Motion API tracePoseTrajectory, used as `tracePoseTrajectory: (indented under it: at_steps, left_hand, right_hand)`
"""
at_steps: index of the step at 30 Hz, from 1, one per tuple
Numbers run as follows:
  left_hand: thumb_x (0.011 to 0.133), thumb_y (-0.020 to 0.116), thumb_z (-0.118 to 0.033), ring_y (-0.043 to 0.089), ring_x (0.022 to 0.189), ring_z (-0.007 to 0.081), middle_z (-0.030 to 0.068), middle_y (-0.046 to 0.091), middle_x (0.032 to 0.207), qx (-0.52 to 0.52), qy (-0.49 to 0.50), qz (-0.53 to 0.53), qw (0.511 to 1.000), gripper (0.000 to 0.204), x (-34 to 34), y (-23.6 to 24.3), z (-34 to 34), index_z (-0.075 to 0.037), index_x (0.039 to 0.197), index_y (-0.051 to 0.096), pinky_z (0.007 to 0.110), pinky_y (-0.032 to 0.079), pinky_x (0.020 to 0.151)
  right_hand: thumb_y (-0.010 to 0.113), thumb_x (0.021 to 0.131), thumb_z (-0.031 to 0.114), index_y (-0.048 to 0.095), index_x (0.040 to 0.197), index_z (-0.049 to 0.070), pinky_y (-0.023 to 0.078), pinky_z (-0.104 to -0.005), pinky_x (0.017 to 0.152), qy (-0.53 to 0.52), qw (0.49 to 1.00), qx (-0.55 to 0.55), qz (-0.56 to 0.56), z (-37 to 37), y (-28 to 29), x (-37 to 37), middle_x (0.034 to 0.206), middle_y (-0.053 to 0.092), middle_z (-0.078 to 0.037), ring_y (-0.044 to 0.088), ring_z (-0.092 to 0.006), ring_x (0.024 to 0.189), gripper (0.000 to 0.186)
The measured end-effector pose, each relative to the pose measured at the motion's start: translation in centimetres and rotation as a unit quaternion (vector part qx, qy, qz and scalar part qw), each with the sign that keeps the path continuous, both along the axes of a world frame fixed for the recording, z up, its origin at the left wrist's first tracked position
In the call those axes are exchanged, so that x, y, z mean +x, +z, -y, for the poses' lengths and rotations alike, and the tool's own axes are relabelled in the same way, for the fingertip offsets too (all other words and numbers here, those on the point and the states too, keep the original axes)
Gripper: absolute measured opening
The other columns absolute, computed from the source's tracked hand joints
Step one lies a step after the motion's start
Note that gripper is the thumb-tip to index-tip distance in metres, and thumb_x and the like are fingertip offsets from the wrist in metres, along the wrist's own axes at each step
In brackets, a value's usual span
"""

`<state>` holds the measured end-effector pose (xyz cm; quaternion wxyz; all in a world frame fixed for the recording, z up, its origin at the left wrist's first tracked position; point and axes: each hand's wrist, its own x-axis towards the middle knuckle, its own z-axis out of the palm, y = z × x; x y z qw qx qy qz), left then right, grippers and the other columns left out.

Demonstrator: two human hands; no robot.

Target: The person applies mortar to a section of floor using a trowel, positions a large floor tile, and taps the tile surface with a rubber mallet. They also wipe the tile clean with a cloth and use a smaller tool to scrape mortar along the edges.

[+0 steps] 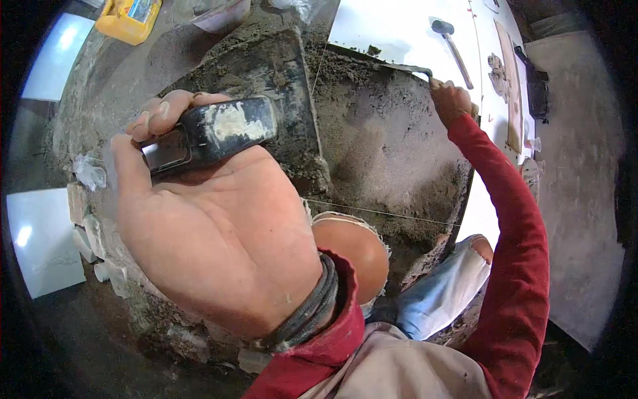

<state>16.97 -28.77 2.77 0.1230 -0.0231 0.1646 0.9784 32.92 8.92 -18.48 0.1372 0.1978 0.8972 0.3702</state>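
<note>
Close to the camera, my left hand (226, 226) is raised palm up. Its fingers curl round a black, rounded boxy object (239, 126) with a pale, worn patch on its side; its exact kind cannot be told. Farther off at the right, my right hand (452, 101) is closed on the handle of a trowel (409, 68). The trowel's thin blade points left along the edge of a white tile (399, 26), over grey mortar (372, 126). Most of the trowel's handle is hidden in the fist.
A mallet (452, 50) lies on the white tiles near my right hand. Strings (392, 214) stretch across the mortar bed. A yellow jug (129, 20) and a tub (222, 16) stand at the far left. Tile pieces (83, 243) and a plastic bag (90, 171) lie at left.
</note>
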Motion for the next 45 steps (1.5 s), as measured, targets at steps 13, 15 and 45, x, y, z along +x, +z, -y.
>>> tracePoseTrajectory:
  at_steps: [13,15,45]
  left_hand:
    - [0.105,0.045,-0.015,0.057,0.089,0.0227,0.0104,0.058,0.090,-0.063,0.040,0.015,0.997,0.020,0.1,0.1,0.0,0.001,0.094,0.052,0.041,0.046,0.094]
    - [0.105,0.045,-0.015,0.057,0.089,0.0222,0.0102,0.058,0.090,-0.078,0.041,0.011,0.996,0.020,0.4,-0.3,-0.5,0.001,0.094,0.052,0.041,0.046,0.094]
    - [0.103,0.047,-0.011,0.057,0.089,0.0230,0.0113,0.057,0.090,0.001,-0.051,-0.005,0.999,0.016,1.4,0.7,-1.6,0.001,0.094,0.051,0.040,0.047,0.090]
  right_hand:
    - [0.055,0.098,0.044,0.062,0.119,0.013,0.054,-0.0499,0.062,-0.180,0.947,-0.232,-0.132,1.1,2.0,11.2,0.079,0.070,-0.021,0.071,-0.0387,0.074,0.038]
    - [0.051,0.099,0.049,0.063,0.120,0.012,0.056,-0.0489,0.068,-0.165,0.929,-0.261,-0.203,1.1,1.3,10.1,0.085,0.072,-0.021,0.070,-0.0400,0.078,0.044]
    - [0.052,0.098,0.050,0.058,0.121,0.015,0.054,-0.0561,0.070,-0.278,0.922,-0.216,-0.160,-1.8,-2.2,19.7,0.082,0.070,-0.025,0.070,-0.0436,0.078,0.042]
